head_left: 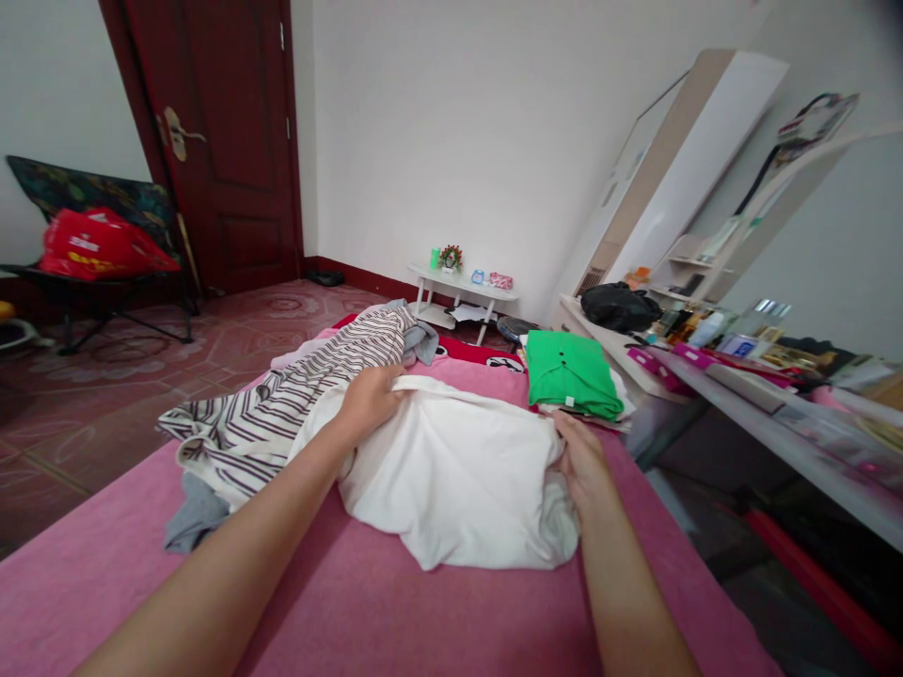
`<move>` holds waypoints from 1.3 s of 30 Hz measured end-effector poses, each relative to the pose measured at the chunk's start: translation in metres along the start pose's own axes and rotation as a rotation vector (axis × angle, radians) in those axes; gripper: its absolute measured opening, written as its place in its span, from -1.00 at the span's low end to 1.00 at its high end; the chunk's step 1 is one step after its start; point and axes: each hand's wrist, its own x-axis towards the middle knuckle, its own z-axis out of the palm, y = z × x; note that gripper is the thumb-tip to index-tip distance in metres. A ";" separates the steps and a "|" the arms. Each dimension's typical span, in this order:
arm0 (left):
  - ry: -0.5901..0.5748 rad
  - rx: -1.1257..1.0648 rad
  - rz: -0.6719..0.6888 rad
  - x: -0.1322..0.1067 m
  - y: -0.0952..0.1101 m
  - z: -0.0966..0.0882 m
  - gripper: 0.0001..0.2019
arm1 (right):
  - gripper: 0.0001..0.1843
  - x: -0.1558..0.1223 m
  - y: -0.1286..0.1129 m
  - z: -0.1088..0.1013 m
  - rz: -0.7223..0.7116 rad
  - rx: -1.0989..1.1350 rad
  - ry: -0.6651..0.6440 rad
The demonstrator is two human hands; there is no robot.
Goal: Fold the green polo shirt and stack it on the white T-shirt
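A white cloth garment [466,470] hangs loosely between my two hands, its lower folds on the pink bed cover [367,621]. My left hand [372,400] pinches its upper left edge. At the upper right corner, my right hand [579,456] has its fingers closed on the fabric. What kind of garment it is, I cannot tell. Left of it lies a rumpled striped garment [303,385], with a grey cloth [198,515] poking out underneath. Beyond my right hand sits a stack of folded clothes with a green buttoned top [573,373] uppermost.
On the right, a dressing table [740,404] carries bottles, boxes and a black bag [621,306]. A low white table [462,282] stands by the far wall. At left, a folding chair [134,202] holds a red bag [102,244] beside a dark red door [226,141].
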 end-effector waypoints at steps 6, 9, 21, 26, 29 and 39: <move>-0.054 0.123 -0.076 -0.009 -0.005 0.028 -0.78 | -0.27 -0.017 0.034 0.025 0.008 -0.299 -0.215; -0.066 0.174 -0.075 -0.014 -0.002 0.036 -0.71 | -0.36 -0.020 0.051 0.029 -0.121 -0.427 -0.251; -0.095 0.267 0.003 -0.019 0.004 0.043 -0.66 | -0.56 -0.020 0.065 0.028 -0.202 -0.655 -0.184; -0.101 0.264 0.004 -0.019 0.005 0.040 -0.66 | -0.58 -0.022 0.062 0.028 -0.204 -0.651 -0.187; -0.107 0.259 0.003 -0.019 0.007 0.039 -0.65 | -0.58 -0.023 0.061 0.028 -0.211 -0.656 -0.184; -0.109 0.255 0.004 -0.019 0.005 0.041 -0.70 | -0.59 -0.023 0.061 0.028 -0.202 -0.666 -0.184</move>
